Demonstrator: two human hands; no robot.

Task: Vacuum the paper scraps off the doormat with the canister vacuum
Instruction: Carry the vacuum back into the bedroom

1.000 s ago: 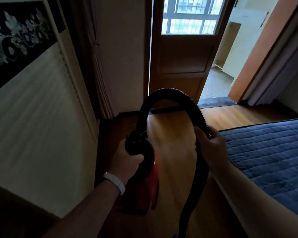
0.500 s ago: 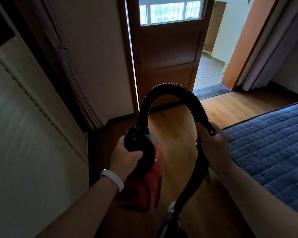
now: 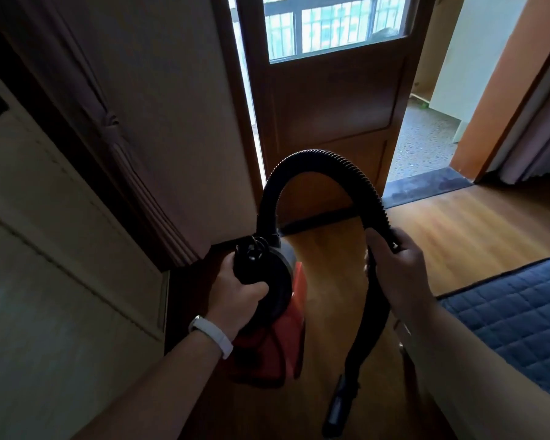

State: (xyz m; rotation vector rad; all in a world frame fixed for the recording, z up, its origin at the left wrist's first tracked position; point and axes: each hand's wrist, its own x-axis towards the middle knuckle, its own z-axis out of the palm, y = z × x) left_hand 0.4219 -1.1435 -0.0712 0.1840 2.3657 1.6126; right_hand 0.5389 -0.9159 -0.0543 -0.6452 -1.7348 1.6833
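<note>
A red and black canister vacuum point(image 3: 286, 315) hangs above the wooden floor, carried by my left hand point(image 3: 238, 290), which grips its black top handle. Its ribbed black hose point(image 3: 318, 160) arches up and over to my right hand point(image 3: 394, 265), which is closed around the hose. Below that hand the wand drops to a black nozzle point(image 3: 340, 408) near the floor. A dark doormat point(image 3: 426, 188) lies at the threshold of the open doorway, ahead and to the right. I cannot make out paper scraps on it from here.
A brown door with a glass pane point(image 3: 327, 100) stands open ahead. A cream wardrobe point(image 3: 54, 249) and a tied curtain point(image 3: 115, 147) line the left. A blue quilted mattress point(image 3: 515, 322) lies on the floor at the right. Another curtain point(image 3: 540, 131) hangs beside the doorway.
I have walked closer to the door, which now fills more of the view. Both hands keep their grips. The nozzle has come into sight at the bottom.
</note>
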